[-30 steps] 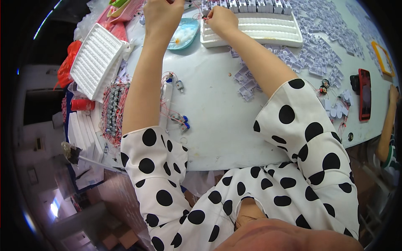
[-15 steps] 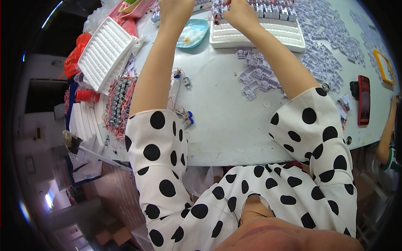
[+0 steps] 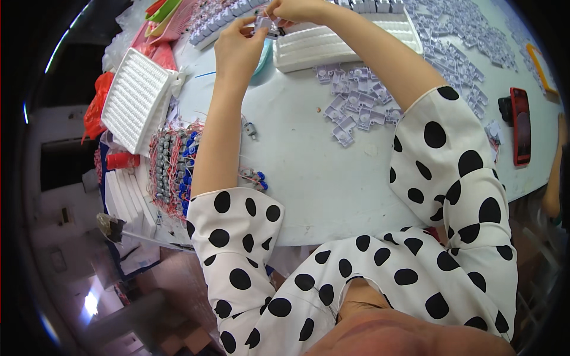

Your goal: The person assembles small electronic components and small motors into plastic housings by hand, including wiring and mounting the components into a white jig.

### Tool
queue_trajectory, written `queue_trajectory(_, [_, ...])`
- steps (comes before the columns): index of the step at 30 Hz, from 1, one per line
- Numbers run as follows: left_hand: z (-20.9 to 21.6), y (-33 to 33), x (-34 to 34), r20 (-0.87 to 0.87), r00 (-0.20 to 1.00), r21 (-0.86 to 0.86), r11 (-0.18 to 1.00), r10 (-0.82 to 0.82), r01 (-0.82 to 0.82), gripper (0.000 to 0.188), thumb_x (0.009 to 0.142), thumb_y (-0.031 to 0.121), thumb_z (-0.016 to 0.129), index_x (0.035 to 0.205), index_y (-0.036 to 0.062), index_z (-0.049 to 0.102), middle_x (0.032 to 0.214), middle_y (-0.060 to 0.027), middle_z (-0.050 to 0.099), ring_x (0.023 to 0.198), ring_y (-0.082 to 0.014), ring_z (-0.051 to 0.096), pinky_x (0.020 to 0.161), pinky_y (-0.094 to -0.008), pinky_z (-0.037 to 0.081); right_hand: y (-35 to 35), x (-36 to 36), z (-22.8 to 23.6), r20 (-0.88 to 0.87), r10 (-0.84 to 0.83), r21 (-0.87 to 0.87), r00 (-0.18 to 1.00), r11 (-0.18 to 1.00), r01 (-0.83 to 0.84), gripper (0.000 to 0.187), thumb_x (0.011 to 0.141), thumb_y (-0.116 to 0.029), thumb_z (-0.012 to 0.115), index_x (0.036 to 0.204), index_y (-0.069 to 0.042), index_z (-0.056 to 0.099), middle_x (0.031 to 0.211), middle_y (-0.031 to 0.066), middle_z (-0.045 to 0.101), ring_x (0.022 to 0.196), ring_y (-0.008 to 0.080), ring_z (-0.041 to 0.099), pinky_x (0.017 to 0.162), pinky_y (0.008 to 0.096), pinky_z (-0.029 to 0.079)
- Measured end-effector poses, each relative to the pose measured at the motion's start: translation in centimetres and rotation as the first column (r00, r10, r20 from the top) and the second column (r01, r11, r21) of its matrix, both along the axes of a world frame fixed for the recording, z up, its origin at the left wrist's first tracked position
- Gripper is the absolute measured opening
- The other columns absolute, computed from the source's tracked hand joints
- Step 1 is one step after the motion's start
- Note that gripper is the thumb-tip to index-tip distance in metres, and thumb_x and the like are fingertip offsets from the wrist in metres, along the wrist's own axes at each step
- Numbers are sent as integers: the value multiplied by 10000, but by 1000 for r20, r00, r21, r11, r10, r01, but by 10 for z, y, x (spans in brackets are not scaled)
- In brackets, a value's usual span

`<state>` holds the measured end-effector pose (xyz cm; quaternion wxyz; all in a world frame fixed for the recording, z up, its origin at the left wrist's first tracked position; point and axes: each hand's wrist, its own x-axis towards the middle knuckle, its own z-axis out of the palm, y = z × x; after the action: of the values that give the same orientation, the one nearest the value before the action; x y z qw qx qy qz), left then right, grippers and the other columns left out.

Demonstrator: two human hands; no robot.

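Casing [image 3: 265, 25] sits pinched in the left hand [image 3: 238, 43], likely for steadiness, near the left edge of the tray [image 3: 297, 60]. The right hand [image 3: 297, 10] has an unclear grip.

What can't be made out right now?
In the head view:
- Most of the blue dish: hidden by the left hand.
- Details of the pale part it holds: too small.
- Whether the right hand grips anything: too small.
- Far side of white foam tray: cut off by top edge.

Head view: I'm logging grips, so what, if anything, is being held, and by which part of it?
A small pale plastic piece, by its left side, in the left hand; whether the right hand grips it too is unclear.
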<state>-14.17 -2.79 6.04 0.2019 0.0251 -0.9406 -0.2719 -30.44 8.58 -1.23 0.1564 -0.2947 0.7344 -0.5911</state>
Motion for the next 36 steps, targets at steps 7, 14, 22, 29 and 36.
queue_trajectory(7, [-11, -8, 8, 31, 999, -45, 998, 44, -42, 422, 831, 264, 817, 1166, 22, 737, 934, -127, 779, 864, -175, 739, 797, -279, 545, -19, 3, 35, 35, 29, 399, 999, 916, -41, 212, 902, -170, 599, 909, -35, 763, 811, 138, 754, 725, 261, 749, 644, 384, 604])
queue_trajectory(14, [-27, 17, 1, -34, 999, -86, 996, 19, -22, 420, 805, 274, 838, 1123, 12, 755, 853, -103, 765, 768, -169, 708, 754, -291, 537, -24, -8, 24, -483, 132, 617, 866, 753, 229, 206, 788, -161, 695, 935, -46, 783, 966, 188, 753, 873, 305, 750, 752, 396, 601])
queue_trajectory(22, [-17, 23, -10, -12, 995, -215, 972, 99, -99, 463, 804, 341, 813, 1108, -4, 758, 895, -116, 775, 838, -214, 741, 815, -315, 548, -15, 15, 31, -299, -409, 272, 862, 830, 487, 226, 797, -171, 694, 957, -40, 786, 970, 216, 750, 940, 326, 748, 803, 435, 597])
queue_trajectory(29, [-17, 26, -13, -4, 993, -233, 965, 118, -116, 417, 796, 300, 776, 1046, -33, 757, 884, -184, 755, 846, -341, 733, 842, -381, 553, -23, 15, 29, -199, -377, 256, 904, 871, 420, 231, 810, -170, 679, 940, -8, 782, 954, 217, 750, 927, 335, 750, 807, 434, 596])
queue_trajectory(36, [-15, 30, -10, -12, 991, -226, 965, 134, -133, 329, 813, 281, 735, 996, 12, 778, 869, -177, 754, 832, -359, 727, 842, -403, 551, -29, 23, 40, -279, -288, 299, 916, 881, 368, 224, 736, -156, 771, 910, -16, 788, 938, 213, 753, 891, 324, 754, 778, 424, 599])
